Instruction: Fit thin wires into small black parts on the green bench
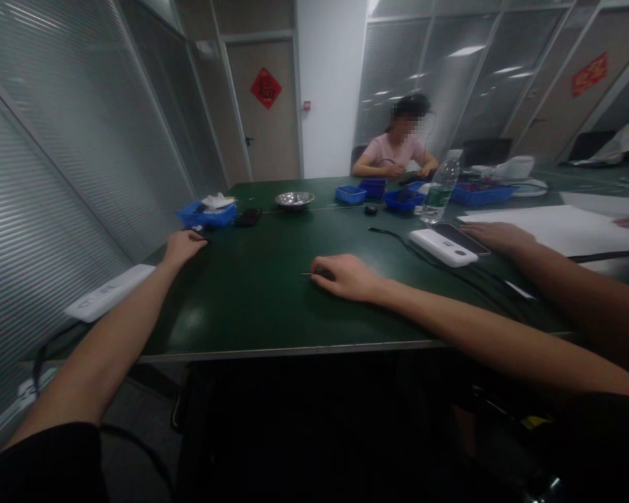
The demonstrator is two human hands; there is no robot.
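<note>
My right hand point(349, 276) rests on the green table point(262, 307), its fingers closed. A thin, pale metal shaft point(306, 274) pokes out to the left of the fingertips; the rest of that tool is covered by the hand. Further left, my left hand point(183, 248) is at the table's left side, just in front of a blue basket point(210, 214) with white tissue point(217, 201) in it. Its thumb and fingers are pinched together, with a small dark spot at the tips that I cannot make out. Behind the basket's right end lies a dark wallet-like object point(249, 217).
A metal bowl point(294, 201) stands further back. White power banks point(443, 247) with cables, a phone point(461, 238) and a water bottle point(442, 188) are to the right. A neighbour's hand point(497, 236) lies by white paper point(566, 227). Another person point(393, 150) sits opposite, behind blue trays point(350, 195).
</note>
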